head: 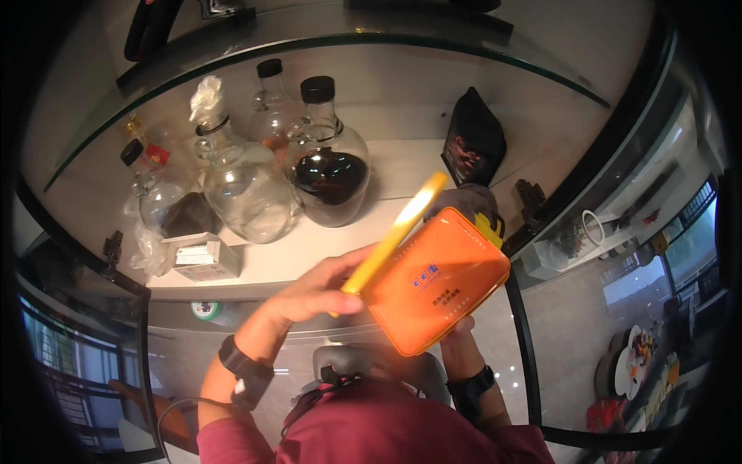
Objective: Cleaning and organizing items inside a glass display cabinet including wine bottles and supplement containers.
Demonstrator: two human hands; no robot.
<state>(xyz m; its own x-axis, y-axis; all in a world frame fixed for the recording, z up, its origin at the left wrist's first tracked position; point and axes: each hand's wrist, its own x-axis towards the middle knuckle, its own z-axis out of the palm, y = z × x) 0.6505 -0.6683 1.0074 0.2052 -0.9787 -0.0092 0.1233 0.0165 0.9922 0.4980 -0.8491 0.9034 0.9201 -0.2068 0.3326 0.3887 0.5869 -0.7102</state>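
An orange box with a yellow lid swung up along its left side is held in front of the cabinet shelf; what is inside is hidden from view. My left hand grips the yellow lid, thumb on its near edge. My right hand holds the box from below at its near right edge, most of its fingers hidden behind it. Beyond the box, a dark grey item, partly covered, lies near a black pouch that stands upright on the shelf.
Glass jugs stand on the shelf, one with dark liquid, one with plastic over its mouth. A small white carton sits at the shelf's front edge. A glass shelf runs above; black-framed cabinet doors flank me.
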